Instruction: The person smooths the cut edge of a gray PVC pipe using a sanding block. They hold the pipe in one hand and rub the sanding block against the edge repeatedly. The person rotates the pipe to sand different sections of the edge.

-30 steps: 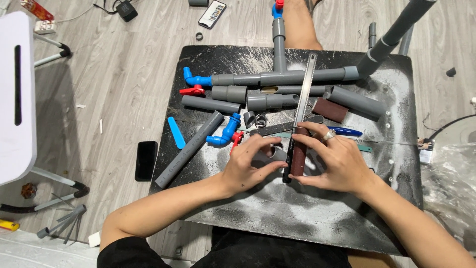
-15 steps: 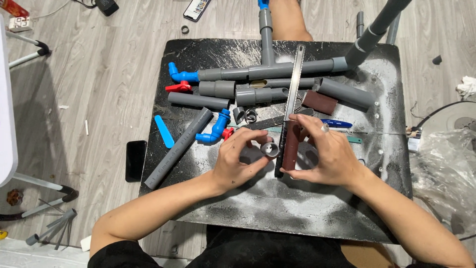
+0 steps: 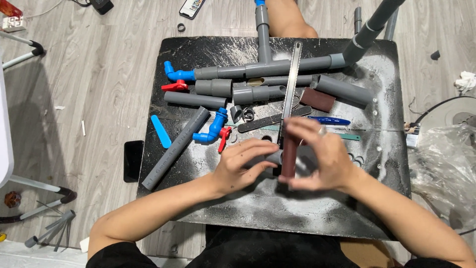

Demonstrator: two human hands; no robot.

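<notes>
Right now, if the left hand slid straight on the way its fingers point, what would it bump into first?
Probably the dark red-brown strip that the right hand holds upright; the left hand points right, gripping a short grey pipe piece almost against it. Depth is unclear.

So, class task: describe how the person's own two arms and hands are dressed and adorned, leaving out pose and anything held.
Both forearms are bare to above the elbow, with no gloves and no watch or bracelet visible. The left hand shows no ring. The right hand wears a pale ring on one finger. Dark, short-sleeved clothing shows at the left upper arm; the right shoulder lies outside the picture.

Black dusty board (image 3: 277, 218) on wood floor (image 3: 89, 79): grey pipes (image 3: 196, 100), blue elbow (image 3: 216, 126), red handle (image 3: 174, 87), sandpaper blk (image 3: 318, 99).
</notes>
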